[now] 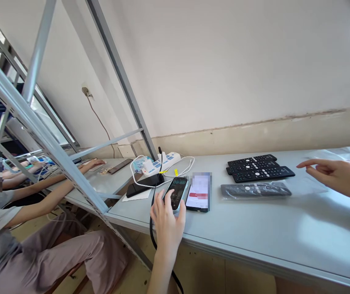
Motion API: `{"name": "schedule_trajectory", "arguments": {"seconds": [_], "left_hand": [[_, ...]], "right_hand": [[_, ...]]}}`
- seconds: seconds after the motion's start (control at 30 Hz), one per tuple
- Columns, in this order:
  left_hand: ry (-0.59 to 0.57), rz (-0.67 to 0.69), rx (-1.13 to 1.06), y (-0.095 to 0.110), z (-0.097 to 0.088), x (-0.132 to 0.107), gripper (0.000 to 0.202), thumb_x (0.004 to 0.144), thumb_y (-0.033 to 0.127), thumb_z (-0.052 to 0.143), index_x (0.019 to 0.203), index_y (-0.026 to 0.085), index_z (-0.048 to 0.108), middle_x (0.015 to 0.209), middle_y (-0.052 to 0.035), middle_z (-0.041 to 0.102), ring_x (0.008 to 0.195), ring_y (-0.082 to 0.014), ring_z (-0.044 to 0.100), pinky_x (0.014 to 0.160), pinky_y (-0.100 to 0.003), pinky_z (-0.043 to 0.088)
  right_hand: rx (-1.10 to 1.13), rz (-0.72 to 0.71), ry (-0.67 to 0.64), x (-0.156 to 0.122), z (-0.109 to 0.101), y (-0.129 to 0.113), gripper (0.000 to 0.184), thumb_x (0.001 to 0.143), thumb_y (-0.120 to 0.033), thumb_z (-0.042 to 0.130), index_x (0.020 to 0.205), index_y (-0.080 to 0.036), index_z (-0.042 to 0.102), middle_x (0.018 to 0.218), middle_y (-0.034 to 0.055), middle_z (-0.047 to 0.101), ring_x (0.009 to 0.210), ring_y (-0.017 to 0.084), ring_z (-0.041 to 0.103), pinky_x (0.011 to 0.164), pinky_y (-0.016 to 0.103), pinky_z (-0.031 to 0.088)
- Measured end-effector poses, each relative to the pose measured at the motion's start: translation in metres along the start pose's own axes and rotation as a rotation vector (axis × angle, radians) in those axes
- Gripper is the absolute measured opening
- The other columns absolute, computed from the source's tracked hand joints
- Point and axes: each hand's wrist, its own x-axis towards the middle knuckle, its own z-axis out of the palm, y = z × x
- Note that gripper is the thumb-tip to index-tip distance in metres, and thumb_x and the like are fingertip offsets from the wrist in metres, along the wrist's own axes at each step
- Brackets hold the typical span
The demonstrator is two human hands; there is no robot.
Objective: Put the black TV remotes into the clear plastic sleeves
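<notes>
My left hand [169, 218] grips a lit smartphone [179, 188] at the table's front edge, its fingertips over the screen and the thumb along the right side. A second phone [198, 192] with a bright screen lies against it on the right. Over the right part of the table hovers my right hand [336, 173], index finger stretched out, the other fingers loosely bent, nothing in it. Left of that fingertip, black remote controls [263, 174] lie in an overlapping group. Nearer the front edge rests one remote in a clear plastic bag [251, 190].
A dark phone [144, 184] lies behind my left hand, beside a white power strip [164, 163] with cables. A black cable [152, 228] hangs over the table edge. Metal shelf posts [79, 179] stand at left, where another person's arms [55, 183] rest on the neighbouring table.
</notes>
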Motion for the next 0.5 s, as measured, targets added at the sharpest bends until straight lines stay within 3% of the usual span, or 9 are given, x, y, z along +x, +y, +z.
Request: {"name": "schedule_trajectory", "arguments": {"seconds": [0.07,0.13,0.27,0.4,0.5], "left_hand": [[0.012,0.078,-0.122,0.016,-0.002,-0.005,0.028,0.083,0.035,0.044,0.107,0.023,0.055,0.117,-0.0119,0.056,0.116,-0.0286,0.049,0.094,-0.051,0.039],[-0.047,0.204,-0.283,0.043,-0.003,-0.015,0.025,0.084,0.029,0.042,0.104,0.022,0.054,0.112,-0.0111,0.057,0.112,-0.025,0.051,0.093,-0.048,0.041],[-0.211,0.66,-0.511,0.111,0.004,-0.032,0.024,0.076,0.028,0.049,0.097,0.019,0.057,0.104,-0.0086,0.061,0.105,-0.0225,0.055,0.088,-0.039,0.046],[-0.247,1.112,-0.33,0.164,0.035,-0.025,0.025,0.074,0.03,0.048,0.089,0.016,0.061,0.09,-0.0073,0.064,0.085,-0.0209,0.059,0.071,-0.032,0.047],[-0.316,1.285,-0.239,0.183,0.061,-0.013,0.025,0.072,0.027,0.051,0.089,0.013,0.063,0.084,-0.0067,0.064,0.079,-0.0198,0.061,0.067,-0.03,0.045]], "right_hand": [[-0.011,0.05,-0.014,-0.003,-0.003,-0.01,0.098,0.039,-0.098,0.005,0.07,-0.025,0.063,0.037,0.001,0.033,0.041,0.015,0.033,0.049,0.029,0.025],[-0.028,0.111,-0.044,-0.006,-0.007,-0.02,0.103,0.032,-0.097,0.002,0.071,-0.024,0.063,0.038,0.0015,0.034,0.042,0.016,0.035,0.049,0.03,0.027],[-0.04,0.158,-0.078,-0.009,-0.01,-0.033,0.113,0.021,-0.098,-0.002,0.073,-0.022,0.064,0.038,0.001,0.033,0.041,0.017,0.035,0.05,0.032,0.029],[-0.049,0.13,-0.072,-0.01,-0.012,-0.036,0.115,0.021,-0.1,-0.001,0.074,-0.021,0.065,0.037,0.0011,0.033,0.041,0.017,0.036,0.049,0.033,0.032],[-0.059,0.051,-0.088,-0.009,-0.009,-0.028,0.109,0.033,-0.099,0.0,0.072,-0.022,0.065,0.042,0.0038,0.044,0.042,0.018,0.043,0.05,0.033,0.038]]}}
